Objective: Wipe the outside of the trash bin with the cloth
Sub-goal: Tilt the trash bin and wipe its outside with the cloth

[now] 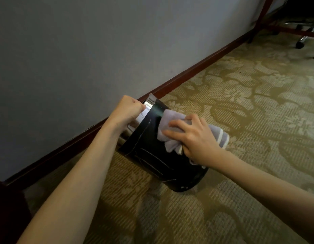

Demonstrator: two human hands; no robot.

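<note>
A black round trash bin (152, 161) with a shiny metal rim is tilted toward the wall, its base resting on the carpet. My left hand (129, 110) grips the rim at the bin's top edge. A pale lilac cloth (172, 118) with white stripes lies bunched against the bin's upper side. My right hand (193, 136) presses flat on the cloth, fingers spread, holding it against the bin's outer wall. The cloth's striped end hangs out to the right of that hand. The bin's inside is hidden.
A grey wall with a dark red baseboard (188, 71) runs diagonally just behind the bin. Patterned beige carpet (249, 95) spreads to the right. A desk's wooden legs (258, 20) and an office chair's wheeled base (300, 41) stand at the far top right.
</note>
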